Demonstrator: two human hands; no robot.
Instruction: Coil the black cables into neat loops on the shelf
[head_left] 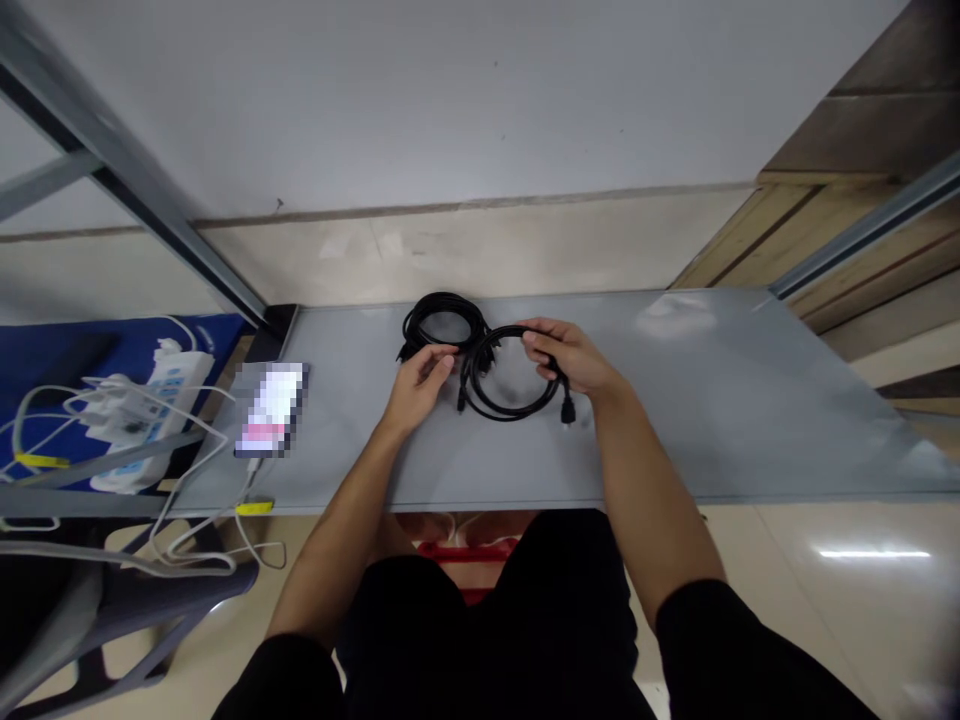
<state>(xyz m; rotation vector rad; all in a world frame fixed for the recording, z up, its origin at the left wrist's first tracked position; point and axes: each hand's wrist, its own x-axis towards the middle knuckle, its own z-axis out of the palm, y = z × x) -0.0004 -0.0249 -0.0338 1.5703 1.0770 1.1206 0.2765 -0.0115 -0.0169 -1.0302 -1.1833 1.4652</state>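
Observation:
My right hand (574, 357) is closed around the right side of a coiled black cable (517, 413), thumb against the fingers. From this hand one end of the cable hangs down, with a black plug (568, 409) that looks like an HDMI connector. Close to the coil's left side, my left hand (421, 384) has its thumb and index finger drawn together at the black cable; the exact contact at the fingertips is hard to see. Behind it, a second coiled black cable (442, 303) lies on the grey tabletop (720, 400), touching or overlapping the first.
A phone (271, 410) with a blurred screen lies on the left, a white charging cable (251, 480) plugged in. Further left, a white power strip (169, 410) with plugs rests on a blue surface. Metal posts (150, 180) frame the table, and a wall stands behind it.

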